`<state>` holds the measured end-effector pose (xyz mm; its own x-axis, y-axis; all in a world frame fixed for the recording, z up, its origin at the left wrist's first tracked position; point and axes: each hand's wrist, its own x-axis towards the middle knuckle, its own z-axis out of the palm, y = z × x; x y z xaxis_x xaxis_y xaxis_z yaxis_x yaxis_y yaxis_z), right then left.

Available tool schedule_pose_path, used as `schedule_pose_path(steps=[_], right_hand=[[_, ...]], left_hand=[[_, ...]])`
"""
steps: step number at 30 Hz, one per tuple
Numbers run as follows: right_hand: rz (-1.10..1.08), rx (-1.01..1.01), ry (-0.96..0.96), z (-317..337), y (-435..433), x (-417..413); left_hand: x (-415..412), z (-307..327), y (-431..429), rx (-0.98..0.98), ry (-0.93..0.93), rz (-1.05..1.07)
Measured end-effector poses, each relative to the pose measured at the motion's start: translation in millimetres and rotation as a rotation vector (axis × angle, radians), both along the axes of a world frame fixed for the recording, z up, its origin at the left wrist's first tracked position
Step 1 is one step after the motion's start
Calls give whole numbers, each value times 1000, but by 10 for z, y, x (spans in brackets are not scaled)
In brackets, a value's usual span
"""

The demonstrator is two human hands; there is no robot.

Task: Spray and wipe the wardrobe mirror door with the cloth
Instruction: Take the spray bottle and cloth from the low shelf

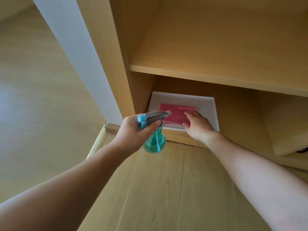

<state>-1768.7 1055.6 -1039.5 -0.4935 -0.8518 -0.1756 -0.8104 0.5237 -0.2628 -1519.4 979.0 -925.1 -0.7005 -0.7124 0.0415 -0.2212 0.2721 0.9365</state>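
My left hand (133,132) grips a teal spray bottle (154,140) by its neck, and its grey and blue trigger head points right, toward the wardrobe's bottom compartment. A folded pink cloth (173,112) lies flat on a white tray (206,107) inside that compartment. My right hand (198,124) reaches in and rests on the cloth's right part with its fingers stretched out, hiding that end. On the left, the wardrobe mirror door (41,97) shows a reflection of the wooden floor.
A wooden shelf (216,77) juts out just above the compartment with the tray. A white vertical strip (75,47) runs between the mirror and the wardrobe side panel. A wooden floor (166,189) lies below my arms. A twisted cord (181,144) runs along the wardrobe base.
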Motion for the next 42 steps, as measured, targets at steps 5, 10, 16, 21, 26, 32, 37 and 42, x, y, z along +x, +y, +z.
schedule_pose_path(steps=[5, 10, 16, 21, 26, 32, 37, 42], right_hand=[[-21, 159, -42, -267, -308, 71], [-29, 218, -20, -477, -529, 149], [-91, 222, -37, -598, -702, 128], [-118, 199, 28, -602, -744, 132], [-172, 48, 8, -550, -679, 91], [-159, -20, 3, -470, -522, 61], [-176, -120, -57, -399, -388, 92], [-175, -328, -186, -63, -194, 196]], left_hand=[[107, -33, -131, 42, 61, 54], [221, -70, -223, 25, 58, 62], [322, -95, -281, 2, 15, 10], [344, -86, -279, -23, -27, -53], [307, -73, -257, -34, -35, -64], [250, -83, -225, -84, -72, -102], [177, -22, -157, -122, -83, -141], [107, 58, -35, -164, -101, -194]])
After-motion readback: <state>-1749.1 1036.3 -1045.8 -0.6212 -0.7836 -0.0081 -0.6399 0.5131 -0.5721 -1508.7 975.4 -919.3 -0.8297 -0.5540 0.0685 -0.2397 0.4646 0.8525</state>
